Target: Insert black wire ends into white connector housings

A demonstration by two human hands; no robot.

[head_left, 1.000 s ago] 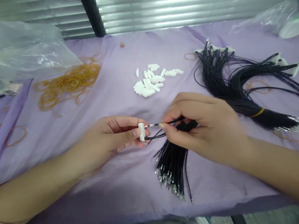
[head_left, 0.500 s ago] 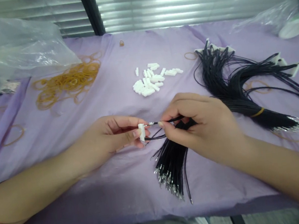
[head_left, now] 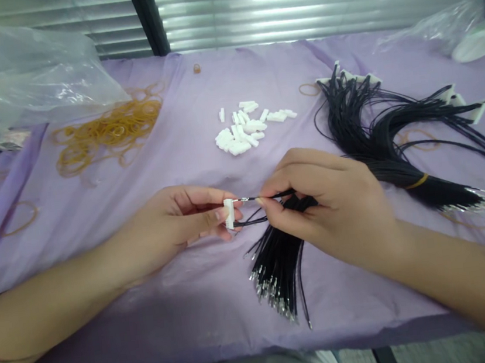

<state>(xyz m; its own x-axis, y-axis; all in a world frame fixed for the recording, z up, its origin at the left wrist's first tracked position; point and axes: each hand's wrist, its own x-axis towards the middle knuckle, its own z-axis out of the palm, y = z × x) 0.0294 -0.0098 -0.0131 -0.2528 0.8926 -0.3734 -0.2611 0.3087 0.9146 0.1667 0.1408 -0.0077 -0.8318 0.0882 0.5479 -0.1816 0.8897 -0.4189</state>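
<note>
My left hand (head_left: 177, 222) pinches a small white connector housing (head_left: 229, 213) between thumb and fingers, just above the purple cloth (head_left: 196, 305). My right hand (head_left: 329, 206) pinches a thin black wire (head_left: 271, 195) whose metal tip meets the top of the housing. Two other black wires run out of the housing's lower part. A bundle of loose black wires (head_left: 279, 262) with metal tips fans out under my right hand toward the table's front edge.
A pile of white housings (head_left: 245, 128) lies behind my hands. Bundled black wire harnesses (head_left: 395, 127) spread to the right, one tied with a rubber band. Rubber bands (head_left: 104, 133) and a clear plastic bag (head_left: 22, 79) are at the left; another bag (head_left: 448, 26) sits far right.
The wire tip in my right hand has closed the small gap to the housing. Both hands have hardly shifted.
</note>
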